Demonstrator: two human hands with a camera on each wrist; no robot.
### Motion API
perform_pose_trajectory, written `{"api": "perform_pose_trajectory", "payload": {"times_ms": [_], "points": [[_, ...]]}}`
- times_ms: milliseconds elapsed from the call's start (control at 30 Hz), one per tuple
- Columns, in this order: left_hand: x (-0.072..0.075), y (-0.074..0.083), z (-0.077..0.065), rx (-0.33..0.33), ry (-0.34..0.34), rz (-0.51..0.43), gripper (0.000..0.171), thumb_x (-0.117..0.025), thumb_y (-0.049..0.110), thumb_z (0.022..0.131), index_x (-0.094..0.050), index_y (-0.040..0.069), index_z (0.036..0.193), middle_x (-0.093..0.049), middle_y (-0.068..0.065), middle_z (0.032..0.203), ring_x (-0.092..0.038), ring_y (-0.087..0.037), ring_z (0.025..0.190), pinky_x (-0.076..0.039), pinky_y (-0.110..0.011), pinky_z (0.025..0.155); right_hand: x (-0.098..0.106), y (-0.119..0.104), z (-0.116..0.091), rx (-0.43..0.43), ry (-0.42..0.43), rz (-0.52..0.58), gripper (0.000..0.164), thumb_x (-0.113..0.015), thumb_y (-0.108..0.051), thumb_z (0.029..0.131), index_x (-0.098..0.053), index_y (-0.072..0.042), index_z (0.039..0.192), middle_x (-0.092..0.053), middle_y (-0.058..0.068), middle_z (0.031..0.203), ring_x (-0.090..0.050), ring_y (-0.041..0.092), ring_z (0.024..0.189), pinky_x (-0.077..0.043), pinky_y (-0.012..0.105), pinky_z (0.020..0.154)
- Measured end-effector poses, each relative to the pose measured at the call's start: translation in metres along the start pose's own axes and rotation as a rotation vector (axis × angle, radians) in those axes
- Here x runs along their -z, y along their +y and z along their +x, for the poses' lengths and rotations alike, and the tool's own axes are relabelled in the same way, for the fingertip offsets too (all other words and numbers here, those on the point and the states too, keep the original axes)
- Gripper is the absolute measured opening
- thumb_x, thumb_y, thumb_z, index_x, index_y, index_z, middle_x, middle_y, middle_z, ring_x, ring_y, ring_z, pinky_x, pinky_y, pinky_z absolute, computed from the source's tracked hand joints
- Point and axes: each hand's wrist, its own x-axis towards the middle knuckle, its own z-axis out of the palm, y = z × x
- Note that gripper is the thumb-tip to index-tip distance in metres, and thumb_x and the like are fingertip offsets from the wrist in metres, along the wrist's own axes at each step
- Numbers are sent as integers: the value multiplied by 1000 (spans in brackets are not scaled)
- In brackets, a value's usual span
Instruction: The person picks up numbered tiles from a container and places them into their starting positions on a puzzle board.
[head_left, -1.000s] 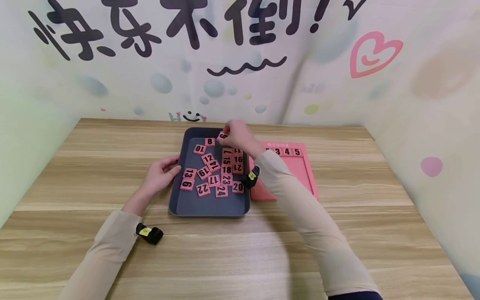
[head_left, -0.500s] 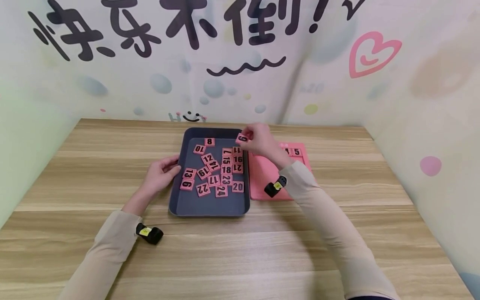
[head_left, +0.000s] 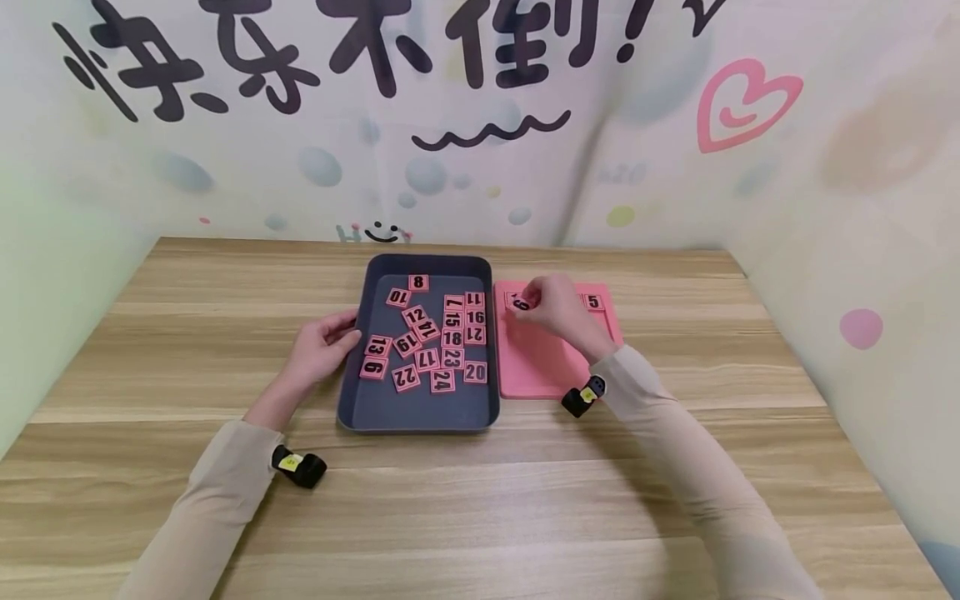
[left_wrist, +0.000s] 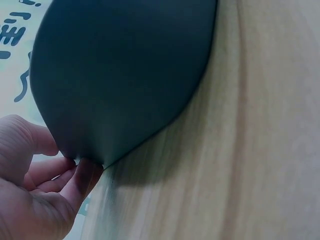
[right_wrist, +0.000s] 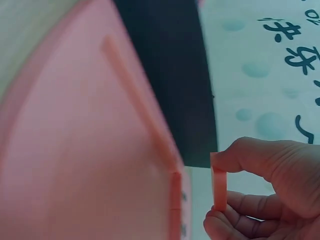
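In the head view, my left hand (head_left: 318,350) grips the left edge of the dark grey tray (head_left: 420,415); close up in the left wrist view, its thumb and fingers meet the tray (left_wrist: 125,75) at one end. Pinched between the thumb and fingers of my right hand (head_left: 562,310) is a pink number tile (head_left: 521,305), which reads as a 9 or a 6. That tile (right_wrist: 219,187) is seen edge-on in the right wrist view. The right hand is over the top row of the pink puzzle board (head_left: 536,367), hiding most of the tiles there.
Several pink number tiles lie loose in the tray, among them an 8 (head_left: 418,282) and a 20 (head_left: 475,372). A 5 tile (head_left: 593,302) sits at the board's upper right. Behind the wooden table (head_left: 450,508) stands a printed backdrop (head_left: 285,183).
My right hand has carried the tile from the tray's top right, across its right rim, to above the board's upper left. The left hand has stayed at the tray's edge.
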Motion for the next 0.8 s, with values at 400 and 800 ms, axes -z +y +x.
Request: {"api": "perform_pose_trajectory", "payload": {"times_ms": [400,800], "points": [[0,1,0,10,-2,-5,43,-48,2,96,-40,-9,137,-47,-28,133,-48,-33,119,-44,-25,95,-12,13,-4,-53,-85,-46,21,-78,-17,75,-63,-3,67,-58,1,61,-44,10,56,-36,22,52],[0,2,0,11,-7,-12,43,-48,2,96,-39,-9,137,-46,-28,134,-47,-34,121,-44,-26,96,-13,9,-3,-63,-104,-70,41,-75,-18,79,-43,-9,55,-29,-3,49,-26,9,48,-24,23,47]]}}
